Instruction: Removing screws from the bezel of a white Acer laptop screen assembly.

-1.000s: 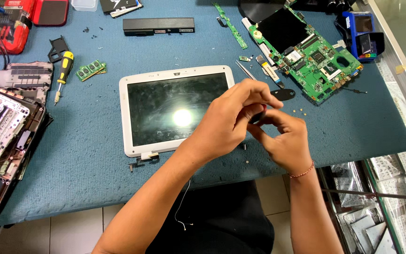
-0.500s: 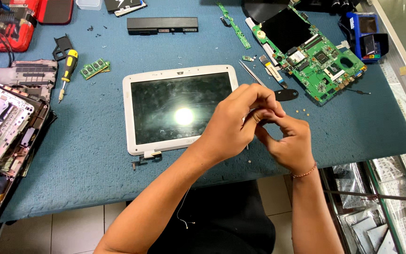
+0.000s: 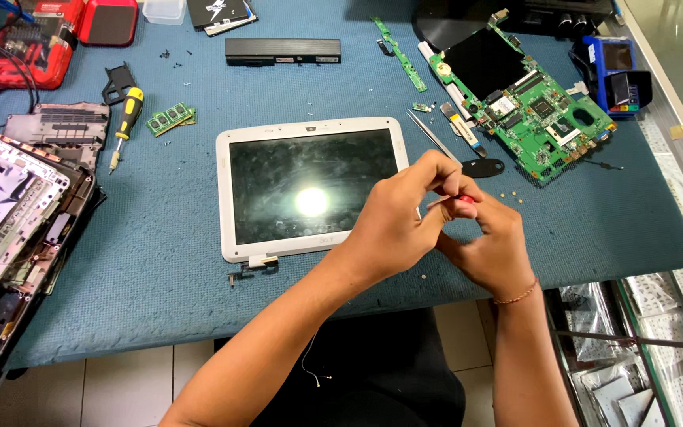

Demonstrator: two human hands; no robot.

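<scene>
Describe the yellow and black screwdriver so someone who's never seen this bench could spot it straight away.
Start at the white-framed laptop screen panel lying flat mid-table on the blue mat, then look left and slightly up. The yellow and black screwdriver lies there, tip pointing toward the person, beside the small green memory modules. It is the only yellow-handled tool on the table.

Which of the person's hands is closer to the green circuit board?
The right hand. It sits just below and left of the green circuit board; the left hand is farther left, over the white screen panel's edge.
</scene>
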